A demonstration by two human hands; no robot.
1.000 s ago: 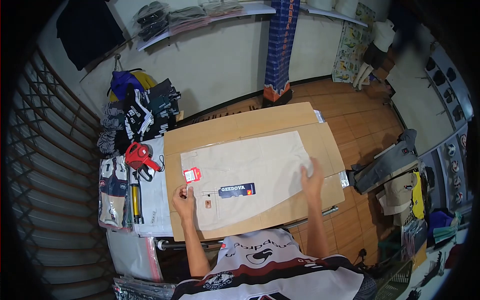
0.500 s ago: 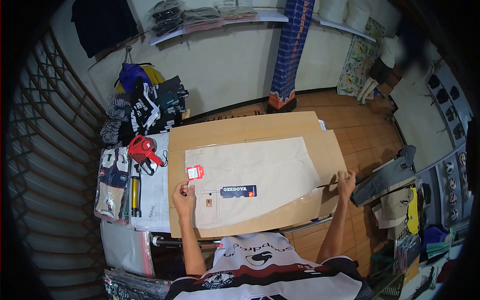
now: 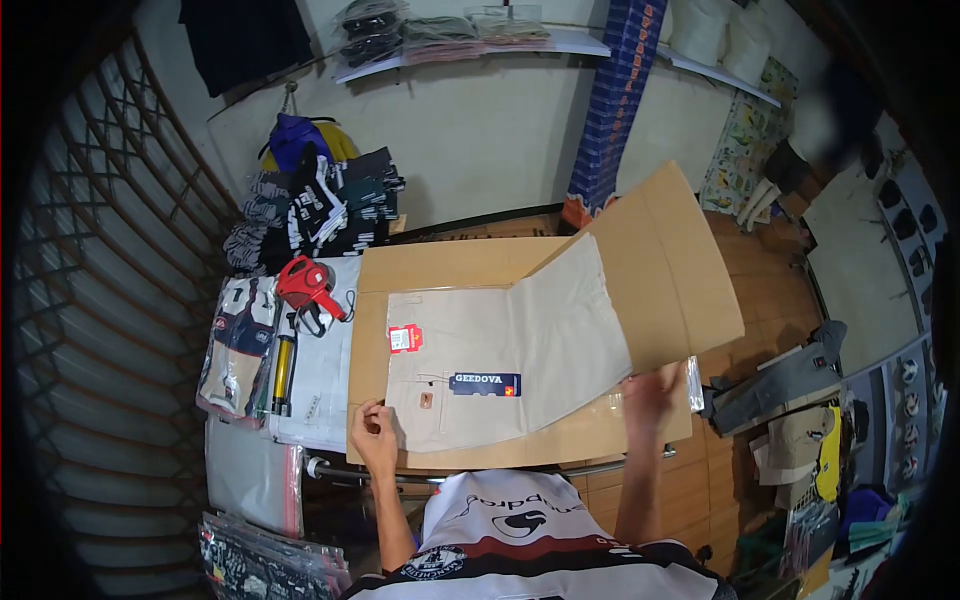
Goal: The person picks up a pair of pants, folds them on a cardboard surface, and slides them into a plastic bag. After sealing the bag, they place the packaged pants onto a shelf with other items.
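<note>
Beige trousers or shorts lie on a brown cardboard sheet, with a red-and-white tag and a dark GEEDOVA label on top. The right part of the sheet is a flap raised at an angle, and the garment's right end bends up with it. My right hand, smeared by motion, is at the flap's lower edge and appears to grip it. Beside the garment's lower left corner, my left hand has its fingers curled together. Whether anything is between them is hidden.
Left of the cardboard are a red tape dispenser, a yellow hand pump and a bagged jersey. Folded clothes are piled behind. A blue column stands beyond the raised flap. Grey trousers lie at right.
The cardboard's right part has swung upward, bending the garment's right end with it. My right hand has moved left and slightly down. My left hand has shifted down along the garment's left edge.
</note>
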